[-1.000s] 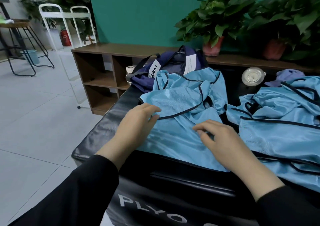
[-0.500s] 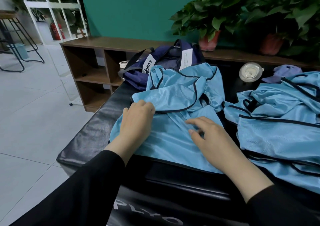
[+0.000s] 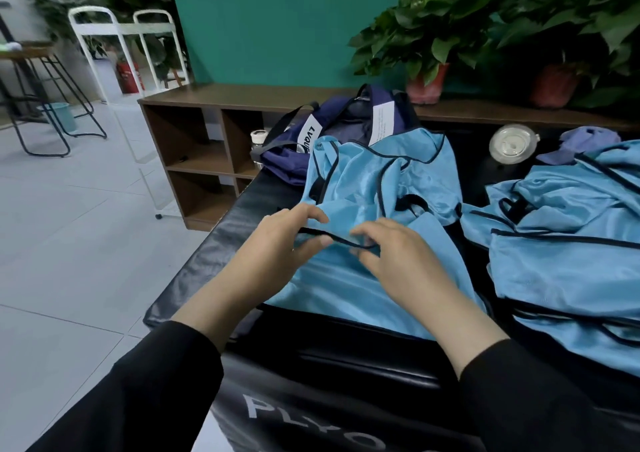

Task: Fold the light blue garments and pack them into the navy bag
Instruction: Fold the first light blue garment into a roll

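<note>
Head view: left hand (image 3: 277, 243) and right hand (image 3: 394, 261) each grip the garment's (image 3: 346, 289) dark trim, fingers pinched on it; bag (image 3: 294, 160) lies beyond them on the desk (image 3: 214, 250).

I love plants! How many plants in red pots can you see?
2. One potted plant stands on the wooden shelf behind the navy bag; the other potted plant stands further right.

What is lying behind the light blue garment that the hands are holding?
Behind the garment lies the navy bag, with white labels showing. The garment covers the bag's near side, and its inside cannot be seen.
</note>
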